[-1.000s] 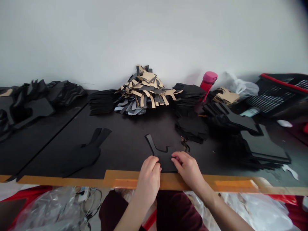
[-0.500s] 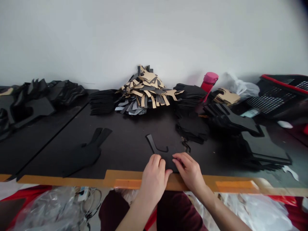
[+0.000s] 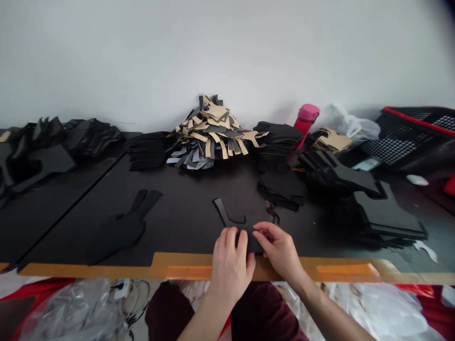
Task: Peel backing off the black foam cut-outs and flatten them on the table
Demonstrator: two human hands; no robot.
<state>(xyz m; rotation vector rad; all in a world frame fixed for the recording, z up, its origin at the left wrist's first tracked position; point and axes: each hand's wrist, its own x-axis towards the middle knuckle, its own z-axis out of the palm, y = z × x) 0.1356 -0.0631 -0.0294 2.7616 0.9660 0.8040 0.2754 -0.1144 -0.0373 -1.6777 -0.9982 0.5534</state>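
A thin black cut-out piece (image 3: 222, 211), with a long arm and a curved notch, lies flat near the table's front edge. My left hand (image 3: 232, 263) rests on it, fingers laid over its surface and slightly apart, thumb to the right. At the piece's right side my right hand (image 3: 279, 246) has thumb and index finger pinched together at the edge; what exactly lies between the fingertips is partly hidden. To the left lies another black cut-out piece (image 3: 130, 227) with two prongs.
Behind my hands rises a heap of tan and black scraps (image 3: 213, 132), between black stacks (image 3: 147, 150). On the right are larger grey-black pieces (image 3: 389, 213), a pink bottle (image 3: 306, 118) and a black basket (image 3: 401, 137). Brown tape (image 3: 192, 272) lines the table's front edge.
My left hand's fingers have spread and straightened a little on the piece. My right hand stays at the piece's right side. The view has shifted slightly.
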